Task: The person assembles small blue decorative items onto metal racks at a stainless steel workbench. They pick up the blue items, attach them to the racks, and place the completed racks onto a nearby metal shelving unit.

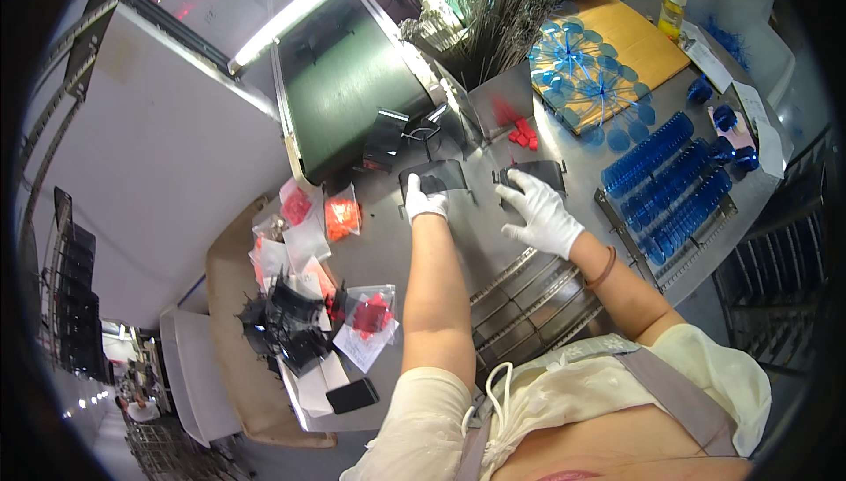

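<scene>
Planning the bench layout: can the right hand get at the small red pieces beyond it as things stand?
Probably yes. The red pieces lie on bare bench just beyond the right hand, with nothing between, though that hand rests on a black part.

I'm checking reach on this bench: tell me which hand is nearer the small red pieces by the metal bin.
Right. The right hand lies just below the red pieces, on a dark plastic part. The left hand is farther off to their left, on another dark panel.

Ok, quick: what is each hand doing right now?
Left hand: gloved, closed on a dark curved plastic piece.
Right hand: gloved, fingers spread, resting on another dark plastic piece.
</scene>
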Demonstrator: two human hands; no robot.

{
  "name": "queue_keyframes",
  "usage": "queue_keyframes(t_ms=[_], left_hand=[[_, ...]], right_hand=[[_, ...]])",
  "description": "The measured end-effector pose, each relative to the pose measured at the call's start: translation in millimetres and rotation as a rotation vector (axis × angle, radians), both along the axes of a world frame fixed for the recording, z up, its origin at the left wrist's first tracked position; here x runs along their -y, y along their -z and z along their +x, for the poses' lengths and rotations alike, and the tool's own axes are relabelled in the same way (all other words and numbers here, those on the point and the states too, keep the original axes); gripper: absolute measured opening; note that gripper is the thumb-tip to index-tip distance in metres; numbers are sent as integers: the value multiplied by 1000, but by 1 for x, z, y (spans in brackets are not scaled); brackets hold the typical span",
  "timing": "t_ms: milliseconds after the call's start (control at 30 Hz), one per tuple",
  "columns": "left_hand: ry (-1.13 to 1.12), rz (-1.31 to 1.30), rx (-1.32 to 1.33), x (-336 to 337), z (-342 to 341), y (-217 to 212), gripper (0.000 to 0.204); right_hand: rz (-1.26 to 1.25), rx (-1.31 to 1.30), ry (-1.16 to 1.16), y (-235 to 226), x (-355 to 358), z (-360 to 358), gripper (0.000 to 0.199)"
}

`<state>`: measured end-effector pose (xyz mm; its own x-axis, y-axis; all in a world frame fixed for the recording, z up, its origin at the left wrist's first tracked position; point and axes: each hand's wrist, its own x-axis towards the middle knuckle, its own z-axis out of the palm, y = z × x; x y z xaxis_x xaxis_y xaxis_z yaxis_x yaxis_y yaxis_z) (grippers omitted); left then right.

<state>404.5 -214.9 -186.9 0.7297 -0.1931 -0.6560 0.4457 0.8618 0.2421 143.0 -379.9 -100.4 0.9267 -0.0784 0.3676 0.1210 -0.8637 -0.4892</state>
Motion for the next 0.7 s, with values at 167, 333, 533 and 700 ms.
queue_keyframes(t_ms=[167, 333, 533, 700], left_hand=[[-126, 281, 405, -28, -44, -95, 17], [-80, 508, 711, -102, -201, -195, 26], [212, 305, 1474, -144, -321, -241, 79], [152, 1765, 1378, -153, -317, -230, 65]], right_hand=[[120, 266, 52, -32, 8, -1, 58], [270, 211, 118, -82, -27, 24, 101], [969, -66, -106, -115, -103, 13, 107], [72, -88, -281, -106, -181, -53, 55]])
